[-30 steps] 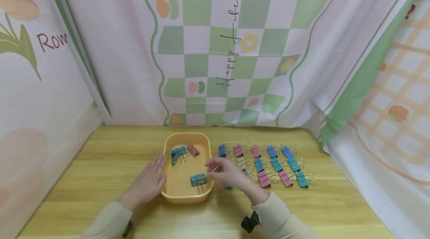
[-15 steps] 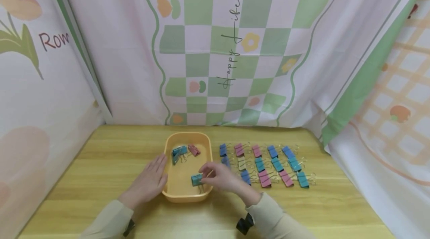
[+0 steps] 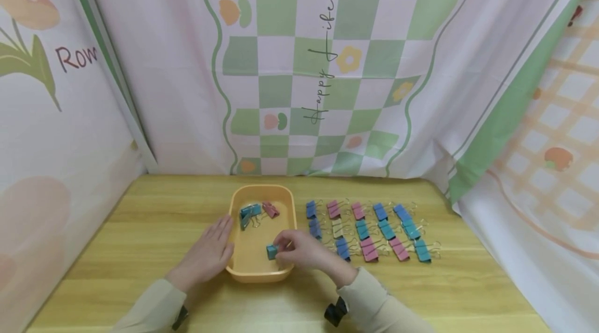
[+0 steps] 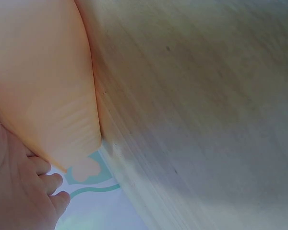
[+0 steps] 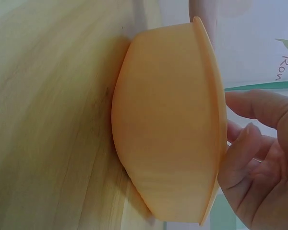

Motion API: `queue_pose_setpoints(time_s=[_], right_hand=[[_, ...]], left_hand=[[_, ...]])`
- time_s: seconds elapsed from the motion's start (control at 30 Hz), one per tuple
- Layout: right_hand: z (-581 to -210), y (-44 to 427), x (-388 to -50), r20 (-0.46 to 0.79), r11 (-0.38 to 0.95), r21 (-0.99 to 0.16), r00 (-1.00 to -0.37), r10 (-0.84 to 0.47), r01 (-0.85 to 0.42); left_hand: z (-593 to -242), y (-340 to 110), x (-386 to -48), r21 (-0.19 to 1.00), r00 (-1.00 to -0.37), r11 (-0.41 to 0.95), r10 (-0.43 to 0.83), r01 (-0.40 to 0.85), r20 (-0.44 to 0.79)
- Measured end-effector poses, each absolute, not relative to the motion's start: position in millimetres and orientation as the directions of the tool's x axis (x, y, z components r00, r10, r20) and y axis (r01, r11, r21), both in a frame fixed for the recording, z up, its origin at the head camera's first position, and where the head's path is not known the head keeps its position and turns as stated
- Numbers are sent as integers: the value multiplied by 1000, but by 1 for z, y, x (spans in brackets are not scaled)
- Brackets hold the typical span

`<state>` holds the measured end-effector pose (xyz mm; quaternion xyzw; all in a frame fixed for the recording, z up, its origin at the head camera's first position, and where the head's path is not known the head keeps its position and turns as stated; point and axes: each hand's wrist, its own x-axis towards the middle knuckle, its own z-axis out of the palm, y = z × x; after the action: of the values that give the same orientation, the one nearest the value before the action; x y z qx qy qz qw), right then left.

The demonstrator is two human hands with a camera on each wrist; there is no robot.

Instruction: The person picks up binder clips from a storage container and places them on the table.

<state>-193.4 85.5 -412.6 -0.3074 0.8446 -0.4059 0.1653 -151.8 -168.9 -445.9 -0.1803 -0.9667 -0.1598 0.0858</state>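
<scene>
A yellow-orange plastic tray stands on the table. My left hand rests against its left rim with fingers straight; in the left wrist view its fingertips lie along the tray wall. Reaching over the right rim, my right hand pinches a teal binder clip inside the tray and hides most of it. In the right wrist view the tray wall covers the fingertips and the clip. Farther back in the tray lie teal binder clips and a pink binder clip.
Right of the tray, several binder clips lie in three rows, among them a blue clip, a yellowish clip and a pink clip. Printed curtains hang behind the wooden table and at both sides.
My right hand has moved left and slightly down, from the tray's right rim onto the teal binder clip, uncovering clips on the table. The left hand has stayed put.
</scene>
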Motion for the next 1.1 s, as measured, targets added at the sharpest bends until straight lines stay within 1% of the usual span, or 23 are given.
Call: queue_pose_setpoints(time_s=[0.23,0.5,0.63,0.9,1.1], right_hand=[[-413,84,-193,-46,498,-778,-755,-654,-383],[-413,82,-192,-41,491,-762,-725,-687,-422],[-416,81,-192,-30,498,-754,-733,-679,-430],[-421,82,-193,24,493,-752,-766,-642,-437],[-417,84,-196,143,424,-770,-777,-613,-476]], left_hand=[[-448,-169,-152,277,-917,882,323,382,235],[-447,-169,-152,285,-917,880,316,379,243],[-447,-169,-152,282,-918,882,317,378,238],[-448,-169,-152,286,-920,882,316,375,232],[-448,-169,-152,293,-920,880,311,373,237]])
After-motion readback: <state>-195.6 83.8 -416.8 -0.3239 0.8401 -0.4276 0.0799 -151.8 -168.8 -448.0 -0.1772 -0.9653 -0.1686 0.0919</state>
